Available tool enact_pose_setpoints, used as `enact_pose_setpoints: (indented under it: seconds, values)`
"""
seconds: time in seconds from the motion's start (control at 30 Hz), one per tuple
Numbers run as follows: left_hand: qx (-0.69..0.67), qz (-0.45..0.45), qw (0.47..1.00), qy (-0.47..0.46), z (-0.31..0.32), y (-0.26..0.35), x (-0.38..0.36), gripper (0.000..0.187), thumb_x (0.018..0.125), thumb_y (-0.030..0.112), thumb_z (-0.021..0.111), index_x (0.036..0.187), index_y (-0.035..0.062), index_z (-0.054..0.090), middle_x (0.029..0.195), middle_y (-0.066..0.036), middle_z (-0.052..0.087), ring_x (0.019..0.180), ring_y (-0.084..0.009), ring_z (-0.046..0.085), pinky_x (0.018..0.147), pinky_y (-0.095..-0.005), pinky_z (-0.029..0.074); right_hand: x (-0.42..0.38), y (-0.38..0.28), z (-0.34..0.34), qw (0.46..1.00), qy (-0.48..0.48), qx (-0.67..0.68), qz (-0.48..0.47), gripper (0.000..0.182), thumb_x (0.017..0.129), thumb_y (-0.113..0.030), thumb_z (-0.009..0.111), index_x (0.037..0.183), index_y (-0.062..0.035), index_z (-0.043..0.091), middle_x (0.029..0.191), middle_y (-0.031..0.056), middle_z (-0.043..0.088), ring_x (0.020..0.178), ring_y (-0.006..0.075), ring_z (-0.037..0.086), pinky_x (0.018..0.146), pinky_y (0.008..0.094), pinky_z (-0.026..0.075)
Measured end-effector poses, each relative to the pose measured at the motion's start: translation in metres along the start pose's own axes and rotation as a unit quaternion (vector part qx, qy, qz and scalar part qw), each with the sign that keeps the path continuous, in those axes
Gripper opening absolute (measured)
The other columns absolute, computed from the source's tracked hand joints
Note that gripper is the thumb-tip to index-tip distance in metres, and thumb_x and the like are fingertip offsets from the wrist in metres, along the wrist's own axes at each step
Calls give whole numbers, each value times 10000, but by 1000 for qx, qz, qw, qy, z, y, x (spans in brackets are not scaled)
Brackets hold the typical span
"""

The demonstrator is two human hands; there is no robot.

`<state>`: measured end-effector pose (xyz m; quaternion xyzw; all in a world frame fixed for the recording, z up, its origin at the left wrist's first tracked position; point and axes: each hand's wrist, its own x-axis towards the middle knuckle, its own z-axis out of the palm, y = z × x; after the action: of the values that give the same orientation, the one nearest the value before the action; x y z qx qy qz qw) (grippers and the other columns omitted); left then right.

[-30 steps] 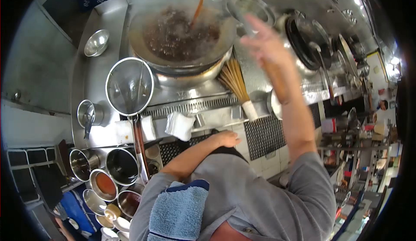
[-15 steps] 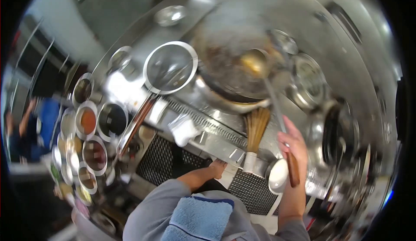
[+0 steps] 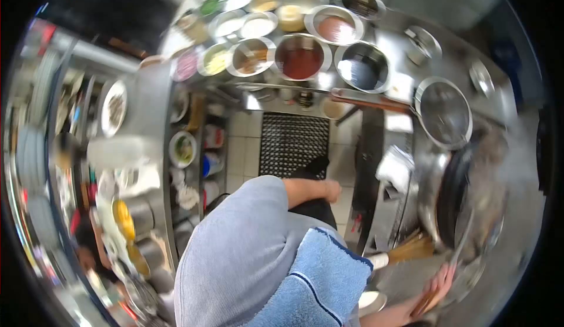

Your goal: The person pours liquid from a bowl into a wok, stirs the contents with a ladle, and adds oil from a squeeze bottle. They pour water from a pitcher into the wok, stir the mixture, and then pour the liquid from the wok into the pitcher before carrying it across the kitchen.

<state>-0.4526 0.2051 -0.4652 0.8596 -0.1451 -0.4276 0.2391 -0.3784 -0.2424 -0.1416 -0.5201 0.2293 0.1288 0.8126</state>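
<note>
While bowls [image 3: 301, 58] crowd the kitchen counter [image 3: 453, 62], steam [image 3: 506, 171] seemingly veils the wok [image 3: 455, 195].

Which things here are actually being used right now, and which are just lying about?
In use, it seems:
- ladle, gripped by the right hand
- steaming wok, with the ladle reaching over it

Lying about, as far as I can tell:
- mesh strainer
- bamboo brush
- white cloth
- pot of red liquid
</note>
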Motion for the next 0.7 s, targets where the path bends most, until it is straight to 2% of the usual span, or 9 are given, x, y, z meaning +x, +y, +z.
enact_pose_setpoints:
  seconds: [0.17, 0.3, 0.33, 0.4, 0.43, 0.47, 0.53, 0.63, 0.7]
  values:
    - [-205, -226, 884, 354, -47, -106, -144, 326, 779, 216, 591, 1030, 27, 680, 1007, -219, 679, 980, -364, 651, 876, -456, 516, 3, -25, 15, 913, 108, -390, -42, 572, 938, -191, 575, 1436, -15, 358, 969, 132, 542, 610, 154, 484, 490, 291, 412]
    - [-201, -319, 688, 620, -12, -113, -299, 324, 798, 194, 595, 1061, 26, 682, 1016, -198, 677, 984, -355, 644, 895, -440, 511, 37, -38, 15, 766, 54, -631, -111, 722, 879, -208, 670, 1480, -2, 326, 1087, 209, 592, 700, 229, 559, 582, 342, 480]
    - [-98, -433, 669, 597, -3, -104, -344, 314, 776, 166, 603, 1050, 43, 695, 986, -179, 687, 958, -340, 653, 860, -450, 520, 16, -34, 50, 687, 73, -712, -128, 748, 855, -245, 659, 1501, -60, 330, 1259, 265, 579, 867, 294, 615, 798, 388, 489]
    - [45, -610, 669, 422, -8, -85, -437, 179, 727, 114, 611, 870, 52, 699, 851, -160, 675, 865, -325, 664, 754, -431, 535, 56, -34, 17, 653, 43, -734, -184, 675, 916, -140, 567, 1521, -114, 268, 1125, 221, 624, 694, 280, 615, 604, 365, 491]
    - [151, -645, 604, 442, 9, -92, -472, 86, 741, 104, 629, 793, 60, 683, 812, -149, 661, 824, -319, 664, 717, -413, 535, 66, -34, -4, 635, 33, -744, -206, 652, 946, -87, 521, 1531, -141, 237, 1058, 199, 647, 607, 272, 615, 507, 354, 492]
    - [208, -646, 594, 431, 19, -93, -509, 103, 690, 124, 647, 765, 77, 700, 801, -124, 670, 765, -292, 656, 666, -405, 521, 56, -33, -10, 563, 34, -787, -249, 672, 948, -85, 522, 1538, -155, 207, 1067, 232, 634, 696, 321, 625, 582, 387, 504]
    - [214, -743, 560, 297, 41, -110, -562, 141, 829, 158, 593, 892, 100, 705, 906, -96, 685, 925, -259, 648, 788, -403, 496, 39, -21, 2, 406, 31, -854, -324, 717, 952, -80, 525, 1553, -184, 148, 1086, 299, 607, 874, 417, 646, 732, 452, 527]
    - [230, -710, 631, 214, 77, -146, -610, 199, 886, 182, 559, 1006, 148, 715, 1026, -60, 676, 1002, -233, 623, 839, -425, 472, 3, -22, 42, 496, 58, -858, -121, 782, 913, -47, 542, 1555, -232, 137, 1298, 348, 507, 1178, 483, 513, 963, 464, 409]
    - [254, -690, 669, 106, 86, -157, -616, 227, 898, 195, 559, 1059, 164, 716, 1062, -45, 669, 1006, -232, 619, 847, -440, 470, 5, -24, 18, 491, 34, -855, -163, 772, 921, -69, 543, 1556, -233, 135, 1293, 325, 524, 1165, 478, 520, 957, 458, 417]
